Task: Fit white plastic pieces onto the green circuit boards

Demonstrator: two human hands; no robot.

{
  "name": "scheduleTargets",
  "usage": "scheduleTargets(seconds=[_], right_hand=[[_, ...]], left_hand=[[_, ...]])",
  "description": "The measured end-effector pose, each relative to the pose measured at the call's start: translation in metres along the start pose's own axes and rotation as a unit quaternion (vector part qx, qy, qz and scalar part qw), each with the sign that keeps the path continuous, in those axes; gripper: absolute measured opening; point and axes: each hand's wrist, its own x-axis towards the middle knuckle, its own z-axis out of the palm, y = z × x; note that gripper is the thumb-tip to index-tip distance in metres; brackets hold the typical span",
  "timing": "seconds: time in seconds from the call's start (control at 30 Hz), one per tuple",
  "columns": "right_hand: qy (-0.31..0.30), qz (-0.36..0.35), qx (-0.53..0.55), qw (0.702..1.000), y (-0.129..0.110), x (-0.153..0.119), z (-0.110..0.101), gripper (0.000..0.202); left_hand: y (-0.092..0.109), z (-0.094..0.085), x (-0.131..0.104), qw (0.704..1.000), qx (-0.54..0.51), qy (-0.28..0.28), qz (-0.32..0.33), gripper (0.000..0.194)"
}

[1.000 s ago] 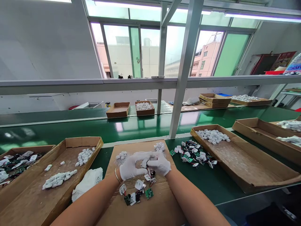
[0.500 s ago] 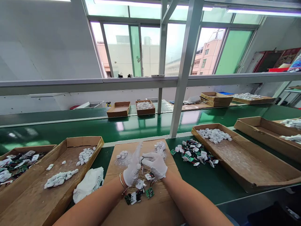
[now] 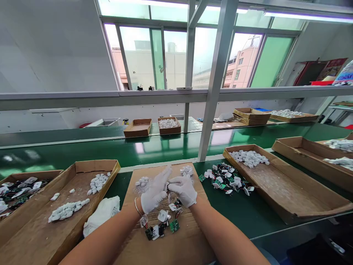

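Evidently, the two gloved hands meet above the cardboard sheet (image 3: 165, 253) so that one can steady what the other grips: the left hand (image 3: 156, 192) slants away with its fingers stretched out side by side, curled round nothing that shows, its palm seeming to serve as a backstop, while the right hand (image 3: 184, 192) bends thumb and fingers into a pinch on a small part (image 3: 167, 187). That part, whitish with a dark spot, sits right at the right fingertips, between them and the left hand; it is mostly covered, so its shape cannot be told. Just below the hands, on the sheet, lie a wired circuit board (image 3: 174, 226) and a white housing (image 3: 163, 216) among others, probably placed there for a short reach. Beyond the hands, a left heap (image 3: 142, 181) and a right heap (image 3: 186, 171) of white pieces perhaps give each side its own supply. The sheet likely shields the green tabletop (image 3: 234, 210), where a larger pile of boards (image 3: 227, 179) lies to the right.
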Motion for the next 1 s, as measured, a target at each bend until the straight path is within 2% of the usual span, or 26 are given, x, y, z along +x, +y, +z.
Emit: scheduleTargets(seconds=[0.1, 0.2, 0.4, 0.5, 0.63, 0.67, 0.83, 0.93, 1.0], right_hand=[[-0.022, 0.007, 0.102, 0.995, -0.005, -0.001, -0.002, 0.025], [-0.007, 0.030, 0.148, 0.989, -0.008, -0.001, -0.002, 0.026], [0.017, 0.042, 0.106, 0.993, 0.001, 0.000, -0.005, 0.026], [-0.006, 0.032, 0.095, 0.995, 0.003, -0.002, -0.004, 0.026], [-0.047, 0.017, 0.070, 0.996, -0.004, -0.005, 0.000, 0.030], [-0.047, 0.011, 0.044, 0.998, -0.007, -0.005, 0.000, 0.031], [-0.066, -0.041, -0.041, 0.996, -0.019, -0.003, -0.005, 0.022], [-0.088, -0.023, -0.021, 0.996, -0.015, -0.002, -0.007, 0.020], [-0.093, -0.012, -0.028, 0.995, -0.008, -0.002, -0.006, 0.024]], left_hand=[[0.005, -0.021, 0.008, 0.996, 0.086, -0.012, -0.008, 0.057], [0.008, -0.028, 0.013, 0.988, 0.150, -0.025, 0.015, 0.042], [0.004, -0.017, 0.011, 0.986, 0.161, -0.006, 0.032, 0.035], [0.005, -0.013, 0.009, 0.990, 0.137, -0.001, 0.030, 0.035], [0.008, -0.012, 0.008, 0.996, 0.083, -0.003, -0.012, 0.063], [0.007, -0.012, 0.009, 0.997, 0.076, 0.004, -0.021, 0.064], [0.006, -0.012, 0.011, 0.990, 0.136, 0.024, -0.014, 0.032], [0.012, -0.010, 0.011, 0.977, 0.205, 0.062, -0.004, 0.020], [0.018, -0.007, 0.010, 0.968, 0.244, 0.058, -0.003, 0.018]])
